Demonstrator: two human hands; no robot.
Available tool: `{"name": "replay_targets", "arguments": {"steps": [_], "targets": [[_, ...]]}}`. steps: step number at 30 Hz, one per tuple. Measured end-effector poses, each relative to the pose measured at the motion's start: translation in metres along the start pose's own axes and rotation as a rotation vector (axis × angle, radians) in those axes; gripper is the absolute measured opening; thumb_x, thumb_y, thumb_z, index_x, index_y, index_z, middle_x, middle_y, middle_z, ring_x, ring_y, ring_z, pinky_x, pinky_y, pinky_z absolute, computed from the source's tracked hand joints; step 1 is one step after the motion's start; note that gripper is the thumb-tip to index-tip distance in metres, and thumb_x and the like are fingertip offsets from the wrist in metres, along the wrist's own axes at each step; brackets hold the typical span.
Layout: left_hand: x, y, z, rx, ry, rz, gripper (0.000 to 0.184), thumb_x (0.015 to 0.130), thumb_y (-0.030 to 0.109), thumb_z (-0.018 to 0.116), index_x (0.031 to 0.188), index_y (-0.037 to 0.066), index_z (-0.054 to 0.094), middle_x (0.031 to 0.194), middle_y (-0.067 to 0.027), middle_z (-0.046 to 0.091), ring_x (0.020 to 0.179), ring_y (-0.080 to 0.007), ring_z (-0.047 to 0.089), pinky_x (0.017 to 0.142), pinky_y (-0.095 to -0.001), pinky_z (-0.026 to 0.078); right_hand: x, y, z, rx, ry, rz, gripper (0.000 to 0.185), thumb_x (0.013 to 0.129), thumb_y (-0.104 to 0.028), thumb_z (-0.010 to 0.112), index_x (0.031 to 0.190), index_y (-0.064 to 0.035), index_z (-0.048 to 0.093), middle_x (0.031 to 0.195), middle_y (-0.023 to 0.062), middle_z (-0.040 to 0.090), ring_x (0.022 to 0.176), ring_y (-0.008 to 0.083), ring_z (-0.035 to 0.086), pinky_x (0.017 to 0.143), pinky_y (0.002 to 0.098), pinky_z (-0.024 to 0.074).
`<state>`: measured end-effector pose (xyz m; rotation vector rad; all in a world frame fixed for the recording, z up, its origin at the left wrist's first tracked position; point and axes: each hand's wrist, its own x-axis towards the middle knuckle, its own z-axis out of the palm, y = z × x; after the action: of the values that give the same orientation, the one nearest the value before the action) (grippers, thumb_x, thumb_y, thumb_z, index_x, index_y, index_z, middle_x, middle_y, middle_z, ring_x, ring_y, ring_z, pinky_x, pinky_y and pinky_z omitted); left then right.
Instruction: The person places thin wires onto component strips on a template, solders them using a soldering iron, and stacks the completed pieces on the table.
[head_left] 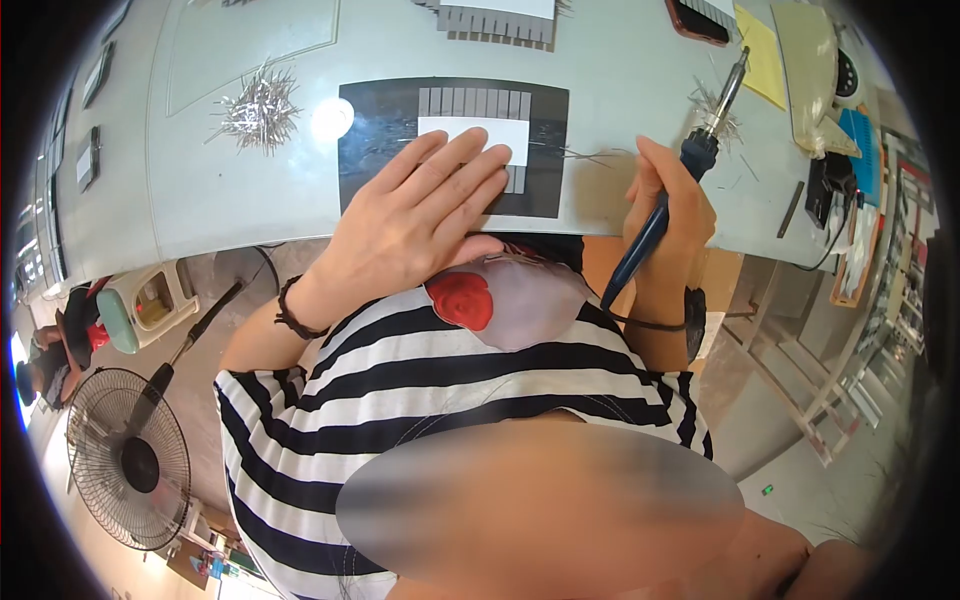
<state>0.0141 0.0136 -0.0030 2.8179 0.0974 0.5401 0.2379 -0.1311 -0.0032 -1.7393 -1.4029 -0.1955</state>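
Note:
My left hand (415, 215) lies flat with its fingers stretched out, resting on a white card or strip (478, 128). Under that card, a row of grey metal-looking strips (475, 102) shows at its upper and lower edges, all on a black mat (375, 130). In my right hand (680, 200) is a soldering iron (652, 235), held like a pen with its metal tip (738, 75) pointing up and away from the mat. A few thin wires (595, 154) stick out past the right side of the mat.
Piles of short wire bits lie left (260, 108) and right (712, 112) of the mat. Another stack of grey strips (497, 22) sits at the back. A phone (698, 20) and yellow paper (762, 58) are at back right. A fan (130, 458) stands left below the table.

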Motion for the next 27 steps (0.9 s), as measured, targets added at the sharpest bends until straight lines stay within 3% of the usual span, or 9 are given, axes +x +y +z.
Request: {"name": "replay_targets", "arguments": {"steps": [2,5,27], "targets": [[-0.001,0.001,0.003,0.016,0.006,-0.004,0.059,0.085,0.039,0.073,0.127,-0.002,0.063,0.137,-0.0126,0.062,0.130,-0.0322,0.056,0.107,-0.0453,0.047,0.006,-0.001,0.004,-0.066,0.010,-0.051,0.036,0.076,0.003,0.082,0.109,-0.0059,0.069,0.064,0.0063,0.057,0.055,0.0195,0.059,0.051,0.0291,0.0467],[0.000,0.000,0.005,0.024,0.025,0.007,0.057,0.086,0.037,0.073,0.127,-0.001,0.063,0.138,-0.0124,0.061,0.130,-0.0316,0.056,0.108,-0.0451,0.047,0.008,-0.006,0.011,-0.150,-0.080,0.056,0.039,0.072,-0.012,0.091,0.100,-0.0085,0.064,0.061,0.0034,0.050,0.050,0.0186,0.052,0.046,0.0296,0.0402],[0.001,0.001,0.009,0.031,0.066,0.000,0.047,0.089,0.032,0.073,0.121,-0.002,0.068,0.132,-0.0116,0.065,0.127,-0.0296,0.059,0.106,-0.0420,0.050,-0.001,-0.004,0.005,-0.150,-0.061,0.130,0.024,0.079,-0.003,0.083,0.095,-0.0076,0.065,0.059,0.0065,0.051,0.048,0.0228,0.050,0.046,0.0331,0.0387]]}}
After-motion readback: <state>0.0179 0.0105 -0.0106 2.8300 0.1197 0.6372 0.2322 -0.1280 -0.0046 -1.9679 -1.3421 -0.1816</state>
